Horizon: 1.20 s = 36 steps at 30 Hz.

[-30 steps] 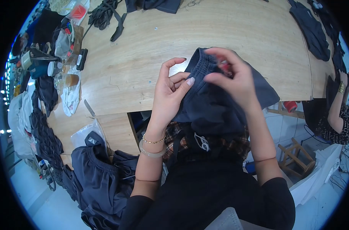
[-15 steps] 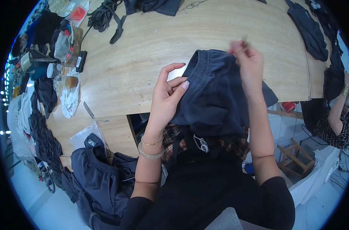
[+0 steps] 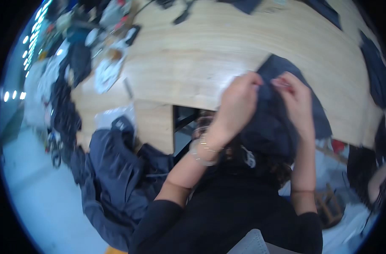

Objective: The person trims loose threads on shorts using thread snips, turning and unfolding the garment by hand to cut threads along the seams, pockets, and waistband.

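Observation:
A dark blue-grey garment (image 3: 270, 122) hangs over the table's near edge and across my lap, and its upper part lies on the tabletop. My left hand (image 3: 240, 96), with bracelets at the wrist, is closed at the garment's left upper side, fingertips pinched together at the cloth. Close to its right, my right hand (image 3: 295, 98) is over the garment with curled, pinching fingers. Motion blur hides what, if anything, is between the right fingertips. The garment's waistband cannot be made out behind the hands.
A pile of dark garments (image 3: 116, 165) lies to my left, beside a clear plastic bag (image 3: 103, 118). A thin blade-like tool (image 3: 128, 88) rests on the wooden table (image 3: 180, 55). Bottles and clutter stand at the far left. Another person's arm (image 3: 380, 180) shows at the right.
The view has swung, shifting the table contents. My left hand has turned over, its fingers closing at the cloth. My right hand has come down, bringing the hands close together.

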Available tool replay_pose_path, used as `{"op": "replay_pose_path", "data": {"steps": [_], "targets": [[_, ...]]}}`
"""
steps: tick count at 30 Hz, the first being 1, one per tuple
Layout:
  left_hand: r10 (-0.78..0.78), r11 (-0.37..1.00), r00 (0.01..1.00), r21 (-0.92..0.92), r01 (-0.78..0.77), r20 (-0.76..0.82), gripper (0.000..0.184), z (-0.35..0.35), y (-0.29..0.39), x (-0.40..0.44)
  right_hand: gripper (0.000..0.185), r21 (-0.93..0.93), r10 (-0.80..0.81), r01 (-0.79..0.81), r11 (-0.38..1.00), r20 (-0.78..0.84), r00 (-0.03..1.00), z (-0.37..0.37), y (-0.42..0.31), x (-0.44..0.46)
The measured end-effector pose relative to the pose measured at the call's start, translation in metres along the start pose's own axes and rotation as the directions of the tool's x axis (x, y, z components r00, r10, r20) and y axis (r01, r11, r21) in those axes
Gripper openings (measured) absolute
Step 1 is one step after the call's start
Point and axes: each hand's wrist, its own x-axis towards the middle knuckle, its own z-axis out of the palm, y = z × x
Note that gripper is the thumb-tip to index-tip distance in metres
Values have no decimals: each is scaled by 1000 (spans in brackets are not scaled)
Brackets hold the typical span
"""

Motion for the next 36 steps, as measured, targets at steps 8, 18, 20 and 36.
{"op": "replay_pose_path", "data": {"steps": [8,18,20,36], "targets": [[85,980,996,-178,-85,-8,15,12,15,-5,13,224,129,-140,965,65,990,-8,-4,1],[-84,993,995,-84,79,-59,4,6,2,-4,23,346,192,-130,929,-151,970,-26,-11,-6],[-112,990,992,-89,107,-52,3,6,0,-4,24,225,136,-101,969,-145,980,-32,0,-12],[-80,996,994,-31,78,-70,4,5,-2,1,28,-344,-153,135,929,-25,988,-13,7,-11]]}}
